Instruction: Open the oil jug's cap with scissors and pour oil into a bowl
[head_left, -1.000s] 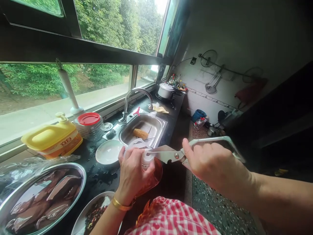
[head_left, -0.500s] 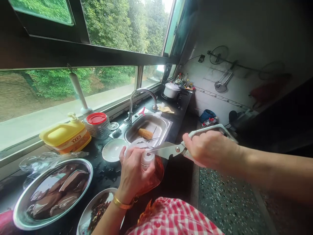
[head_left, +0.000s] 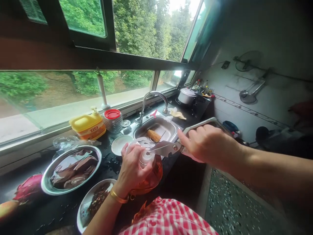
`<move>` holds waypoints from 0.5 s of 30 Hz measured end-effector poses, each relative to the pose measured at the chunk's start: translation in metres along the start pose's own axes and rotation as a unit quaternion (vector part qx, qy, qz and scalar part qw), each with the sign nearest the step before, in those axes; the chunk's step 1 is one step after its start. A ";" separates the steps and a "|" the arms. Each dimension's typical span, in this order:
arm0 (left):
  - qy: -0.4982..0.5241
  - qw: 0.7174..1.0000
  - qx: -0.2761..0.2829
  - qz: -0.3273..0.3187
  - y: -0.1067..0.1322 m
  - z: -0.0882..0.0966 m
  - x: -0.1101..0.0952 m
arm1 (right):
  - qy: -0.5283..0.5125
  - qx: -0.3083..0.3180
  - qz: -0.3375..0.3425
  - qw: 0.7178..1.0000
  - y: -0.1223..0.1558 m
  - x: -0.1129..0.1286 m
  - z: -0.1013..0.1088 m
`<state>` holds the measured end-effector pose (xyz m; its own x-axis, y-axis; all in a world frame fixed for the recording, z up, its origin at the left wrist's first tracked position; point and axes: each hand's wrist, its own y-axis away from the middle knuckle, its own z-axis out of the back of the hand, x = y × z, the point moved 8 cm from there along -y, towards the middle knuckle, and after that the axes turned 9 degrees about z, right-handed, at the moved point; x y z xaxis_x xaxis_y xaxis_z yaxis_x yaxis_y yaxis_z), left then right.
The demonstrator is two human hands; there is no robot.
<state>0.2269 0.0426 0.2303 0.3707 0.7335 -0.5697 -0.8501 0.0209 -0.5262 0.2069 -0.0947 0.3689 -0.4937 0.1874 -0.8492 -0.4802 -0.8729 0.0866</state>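
Observation:
My left hand (head_left: 132, 163), a gold bangle at its wrist, is wrapped round the neck of a clear bottle (head_left: 154, 178) holding amber-red liquid. The bottle's white cap (head_left: 146, 157) shows between thumb and fingers. In my right hand (head_left: 207, 142) are kitchen scissors (head_left: 166, 148) with pale handles, its fingers closed round them. A blade tip touches or lies just over the top of the cap; I cannot tell which. Just beyond my left hand is a white plate (head_left: 119, 145). A bowl of dark reddish bits (head_left: 84, 199) stands beside my left forearm.
A metal basin (head_left: 44, 182) holds dark pieces in liquid. Behind it are a yellow jug (head_left: 85, 125) and red-lidded container (head_left: 112, 114). The sink (head_left: 174, 130), with a brown scrubber (head_left: 154, 135) inside, lies ahead under the faucet (head_left: 144, 101). A pot (head_left: 187, 96) stands farther back.
The view has turned left, so the counter things sit farther right and a dragon fruit shows more at the left. More of the bottle shows. Both hands keep their holds.

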 end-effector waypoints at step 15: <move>0.019 0.996 -0.021 0.086 0.003 0.002 -0.007 | -0.101 -0.096 0.071 0.988 -0.003 -0.012 -0.060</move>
<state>0.2208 0.0394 0.2335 0.2361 0.6971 -0.6770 -0.8860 -0.1317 -0.4446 0.2573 -0.1216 0.3480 -0.6907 0.1254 -0.7122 -0.2582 -0.9627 0.0808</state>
